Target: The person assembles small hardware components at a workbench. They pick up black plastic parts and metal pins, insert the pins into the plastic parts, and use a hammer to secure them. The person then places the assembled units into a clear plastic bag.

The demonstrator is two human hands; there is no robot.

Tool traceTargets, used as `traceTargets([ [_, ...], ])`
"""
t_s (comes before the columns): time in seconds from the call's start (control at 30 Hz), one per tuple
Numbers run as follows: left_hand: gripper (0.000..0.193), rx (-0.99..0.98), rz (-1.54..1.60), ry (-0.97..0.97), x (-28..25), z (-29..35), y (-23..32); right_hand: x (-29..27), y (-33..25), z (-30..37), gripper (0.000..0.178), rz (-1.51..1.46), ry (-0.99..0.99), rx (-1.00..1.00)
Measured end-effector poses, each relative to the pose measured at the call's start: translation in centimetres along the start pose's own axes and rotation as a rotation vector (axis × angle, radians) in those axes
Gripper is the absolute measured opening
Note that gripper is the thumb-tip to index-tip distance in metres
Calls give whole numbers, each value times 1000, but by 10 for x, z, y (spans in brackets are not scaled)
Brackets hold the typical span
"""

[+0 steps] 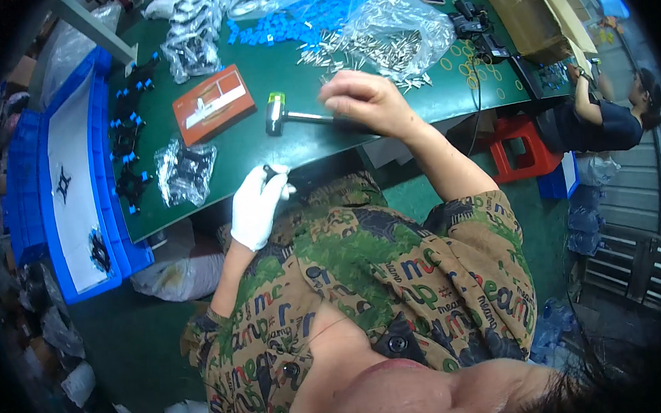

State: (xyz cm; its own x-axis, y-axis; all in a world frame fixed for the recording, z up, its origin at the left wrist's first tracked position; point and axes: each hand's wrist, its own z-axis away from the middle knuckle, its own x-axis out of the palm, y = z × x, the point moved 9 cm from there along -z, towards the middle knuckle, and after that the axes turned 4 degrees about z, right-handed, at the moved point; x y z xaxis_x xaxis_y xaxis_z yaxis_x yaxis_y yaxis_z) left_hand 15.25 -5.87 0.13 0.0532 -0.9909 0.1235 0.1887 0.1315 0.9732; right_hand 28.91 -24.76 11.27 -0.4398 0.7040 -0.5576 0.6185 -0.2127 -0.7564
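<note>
My left hand (pixel 257 207), in a white glove, is closed near the table's front edge. Between its thumb and fingers shows a small black part (pixel 269 170), too small to name. My bare right hand (pixel 373 102) is over the table with its fingers curled and thumb drawn in; whatever they may hold is hidden. Below that hand lies a hammer (pixel 310 117) with a green-faced metal head, its dark grip partly covered by the hand. Left of the hammer is a red-brown block (pixel 214 104) with a white fixture (pixel 214 105) on top.
Black parts with blue ends (pixel 126 136) line the table's left side, beside a bagged black part (pixel 186 171). Blue pieces (pixel 274 28) and metal pins (pixel 392 44) are heaped at the back. A blue crate (pixel 112 220) stands left. Beyond a red stool (pixel 520 149), another person works.
</note>
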Motion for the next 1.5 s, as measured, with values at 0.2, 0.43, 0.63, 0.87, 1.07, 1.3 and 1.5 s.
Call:
traceTargets([
  [0.2, 24, 89, -574, -12, 15, 4, 37, 77, -42, 18, 10, -208, -199, -70],
  [0.43, 18, 294, -667, 46, 7, 7, 41, 96, -46, 15, 10, -129, -123, -184],
  [0.63, 16, 307, -777, -35, 5, 11, 30, 105, -38, 13, 20, -50, -60, -56],
  [0.87, 28, -49, -293, -203, -1, 19, 16, 110, -35, 21, 26, 56, -133, -259],
  [1.07, 30, -52, -336, -286, 1, 23, 5, 123, -43, 31, 30, 249, -129, -457],
  [1.3, 27, -96, -343, -298, 1, 25, 4, 132, -40, 35, 32, 297, -95, -496],
  [1.5, 21, 119, -541, -284, 1, 29, 8, 134, -44, 40, 30, 334, 9, -518],
])
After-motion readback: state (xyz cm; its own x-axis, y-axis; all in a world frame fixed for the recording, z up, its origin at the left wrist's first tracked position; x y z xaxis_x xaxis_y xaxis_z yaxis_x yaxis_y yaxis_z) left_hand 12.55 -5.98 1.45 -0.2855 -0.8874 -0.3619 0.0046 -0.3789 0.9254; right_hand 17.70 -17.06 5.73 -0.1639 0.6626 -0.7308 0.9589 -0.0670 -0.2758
